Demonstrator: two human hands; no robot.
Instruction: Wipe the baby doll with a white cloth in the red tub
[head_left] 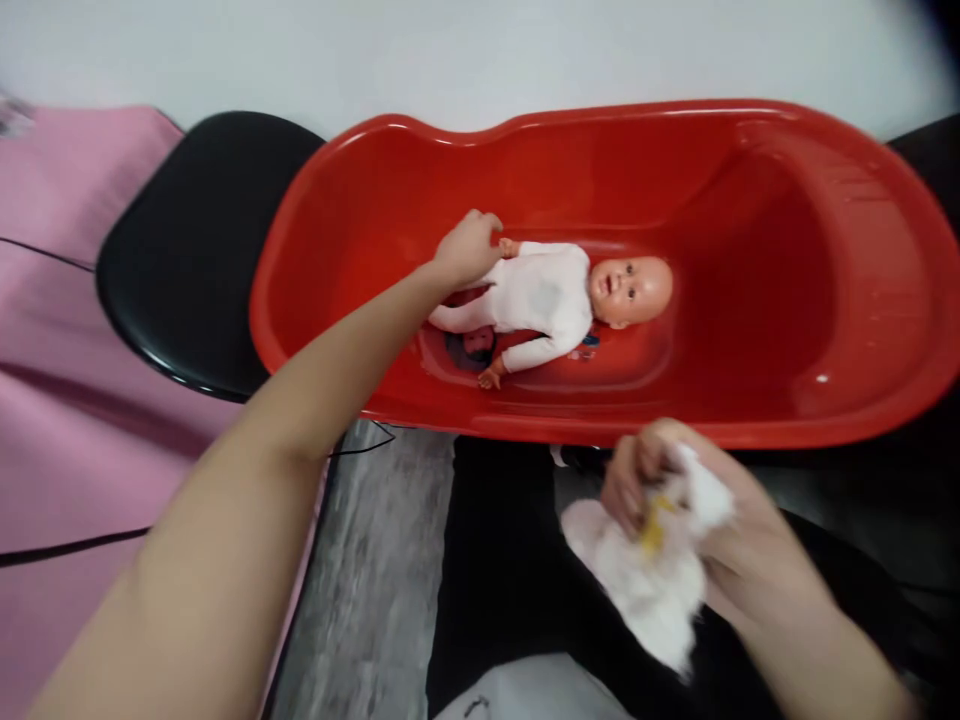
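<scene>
A baby doll [551,295] in a white bodysuit lies on its back inside a red plastic baby tub [862,300], head toward the right. My left hand [469,248] reaches into the tub and grips the doll at its lower body, near the legs. My right hand [675,500] is below the tub's near rim, closed around a bunched white cloth [645,580] with a small yellow patch.
The tub rests on a black seat [187,260] at the left and a dark surface at the right. A pink sheet [60,380] with a thin black cable covers the left side. Grey floor [375,580] and dark clothing lie below. A white wall is behind.
</scene>
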